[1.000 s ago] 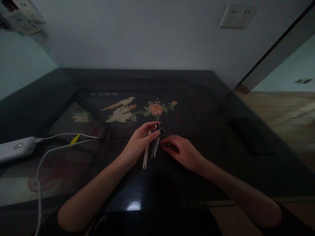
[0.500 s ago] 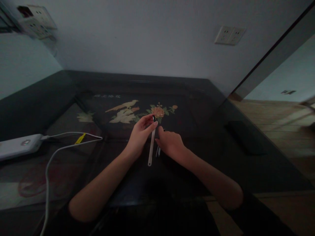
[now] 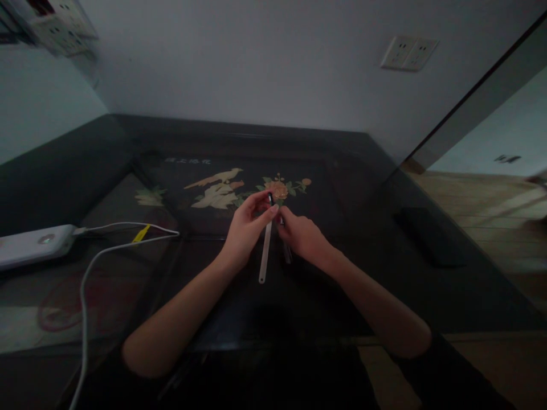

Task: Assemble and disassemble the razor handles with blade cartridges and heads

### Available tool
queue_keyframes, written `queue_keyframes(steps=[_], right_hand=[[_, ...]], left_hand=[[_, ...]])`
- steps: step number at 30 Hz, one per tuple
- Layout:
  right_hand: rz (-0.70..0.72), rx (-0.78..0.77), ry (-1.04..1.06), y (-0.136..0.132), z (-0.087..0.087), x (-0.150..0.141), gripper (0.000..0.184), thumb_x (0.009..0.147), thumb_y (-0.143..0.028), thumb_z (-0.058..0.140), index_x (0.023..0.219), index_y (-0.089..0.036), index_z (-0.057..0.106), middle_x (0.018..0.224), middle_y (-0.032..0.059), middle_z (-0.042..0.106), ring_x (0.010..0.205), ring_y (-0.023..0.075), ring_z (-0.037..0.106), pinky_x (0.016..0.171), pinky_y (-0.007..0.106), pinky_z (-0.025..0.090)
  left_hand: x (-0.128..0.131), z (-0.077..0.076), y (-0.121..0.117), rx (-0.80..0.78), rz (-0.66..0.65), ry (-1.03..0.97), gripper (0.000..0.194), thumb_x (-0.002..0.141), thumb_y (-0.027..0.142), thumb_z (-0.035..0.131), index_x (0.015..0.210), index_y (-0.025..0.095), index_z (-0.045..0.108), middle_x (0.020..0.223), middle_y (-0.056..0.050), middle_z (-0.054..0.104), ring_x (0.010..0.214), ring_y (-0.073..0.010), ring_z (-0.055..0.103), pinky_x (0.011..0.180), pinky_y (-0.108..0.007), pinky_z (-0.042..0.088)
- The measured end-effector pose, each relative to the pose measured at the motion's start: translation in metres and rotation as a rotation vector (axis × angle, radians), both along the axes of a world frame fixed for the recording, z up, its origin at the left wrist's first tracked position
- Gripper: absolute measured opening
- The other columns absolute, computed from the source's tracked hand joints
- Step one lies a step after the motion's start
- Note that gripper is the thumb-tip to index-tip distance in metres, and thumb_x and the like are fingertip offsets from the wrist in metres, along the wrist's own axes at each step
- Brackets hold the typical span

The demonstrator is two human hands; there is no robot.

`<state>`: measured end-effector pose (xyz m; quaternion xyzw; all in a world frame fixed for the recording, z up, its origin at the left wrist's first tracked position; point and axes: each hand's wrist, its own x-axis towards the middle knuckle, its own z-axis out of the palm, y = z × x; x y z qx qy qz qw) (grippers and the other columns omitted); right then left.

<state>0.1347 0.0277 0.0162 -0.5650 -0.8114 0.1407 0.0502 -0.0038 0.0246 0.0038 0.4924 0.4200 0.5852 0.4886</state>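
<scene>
My left hand (image 3: 247,225) is closed, with thumb and fingertips pinched at the upper end of a narrow pale strip (image 3: 265,250). The strip has a small round hole near its lower end and slants toward me. A short dark piece (image 3: 270,199) shows between the left fingertips; whether it is part of the strip I cannot tell. Close on the right, my right hand (image 3: 301,230) is curled round a slim dark object with a shiny end (image 3: 288,253) that sticks out below the fingers. Its kind is too dim to make out. Both hands are nearly touching over the table.
The dark glossy table (image 3: 342,307) bears a bird-and-flower picture (image 3: 217,191). A white power bank (image 3: 38,246) with a white cable (image 3: 84,307) and yellow tag (image 3: 141,234) is at left. A dark flat object (image 3: 429,236) rests at right. Behind is a wall with sockets (image 3: 409,53).
My right fingers have come up closer to the left thumb. The shiny end below my right hand has swung to the right, away from the pale strip. The view has shifted slightly.
</scene>
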Motion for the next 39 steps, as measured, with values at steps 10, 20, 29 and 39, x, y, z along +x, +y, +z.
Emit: queue_keyframes(steps=[10,20,29,39], right_hand=[[0.131,0.191,0.796,-0.013,-0.002,0.080,0.007,0.089,-0.018,0.051,0.093,-0.021,0.056,0.083,-0.0006,0.059,0.070,0.0117,0.057,0.063,0.024,0.045],[0.015,-0.280,1.246,-0.027,-0.015,0.078,0.010,0.090,-0.022,0.056,0.093,-0.022,0.046,0.086,-0.0022,0.053,0.068,0.0122,0.067,0.060,0.026,0.053],[-0.186,-0.385,1.247,-0.030,-0.013,0.077,0.020,0.087,-0.021,0.054,0.097,-0.024,0.037,0.069,-0.0068,0.052,0.048,0.0059,0.043,0.041,0.018,0.030],[-0.048,-0.295,1.116,-0.025,-0.003,0.083,0.014,0.089,-0.026,0.056,0.098,-0.016,0.061,0.085,0.0034,0.068,0.066,0.0109,0.059,0.063,0.024,0.049]], left_hand=[[0.009,0.000,-0.013,-0.042,-0.086,0.110,0.042,0.078,0.024,0.068,0.118,0.017,0.060,0.112,-0.008,0.065,0.104,-0.0184,0.059,0.088,-0.030,0.047],[0.021,-0.011,-0.027,-0.124,-0.218,0.262,0.041,0.078,0.023,0.068,0.118,0.019,0.061,0.108,-0.007,0.063,0.100,-0.0185,0.058,0.086,-0.029,0.048],[0.020,-0.006,-0.028,-0.147,-0.163,0.223,0.039,0.076,0.023,0.071,0.114,0.021,0.064,0.106,-0.006,0.065,0.095,-0.0177,0.060,0.080,-0.027,0.051],[0.019,-0.002,-0.030,-0.091,-0.174,0.182,0.039,0.075,0.022,0.072,0.113,0.020,0.064,0.111,-0.006,0.066,0.099,-0.0185,0.061,0.080,-0.027,0.053]])
